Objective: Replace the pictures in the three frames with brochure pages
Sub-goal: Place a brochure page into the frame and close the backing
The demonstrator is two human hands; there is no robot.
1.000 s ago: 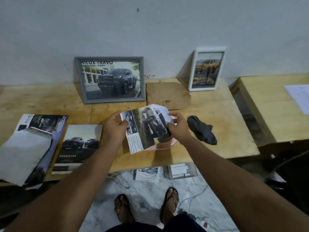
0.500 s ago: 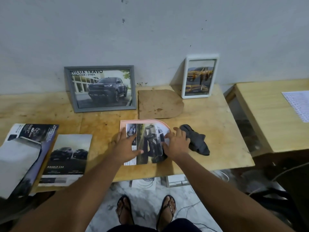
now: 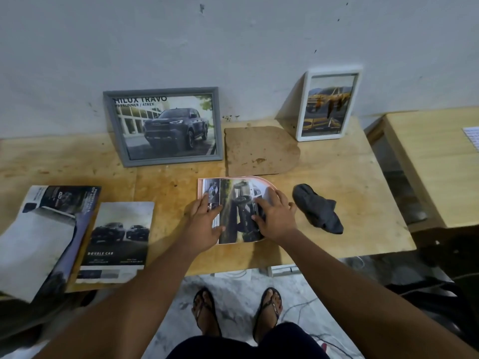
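The person's hands both lie flat on a brochure page (image 3: 234, 203) showing a pickup truck. The page sits on a pink arched frame (image 3: 199, 193) lying face down near the front middle of the wooden tabletop (image 3: 350, 177). The left hand (image 3: 204, 224) presses the page's left part with fingers straight and slightly spread. The right hand (image 3: 277, 216) presses the right part the same way. Neither hand grips anything.

Just behind the pink frame lies a brown arched backing board (image 3: 259, 151), flat on the tabletop. A grey frame (image 3: 160, 90) holding a dark pickup picture headed "HILUX TRAVO" leans against the wall to the board's left. A white frame (image 3: 318, 137) with a yellow vehicle picture leans against the wall to the board's right.

A crumpled dark grey cloth (image 3: 317, 208) lies just right of the right hand, apart from the pink frame. On the left of the tabletop, a loose page marked "DOUBLE CAB" (image 3: 116, 239) lies beside an open brochure (image 3: 51, 229) that overhangs the front edge. A second table (image 3: 435, 164) stands to the right, with a printed sheet (image 3: 473, 138) on it. Below the tabletop, the person's feet are in dark sandals (image 3: 204, 309) on a marbled floor.
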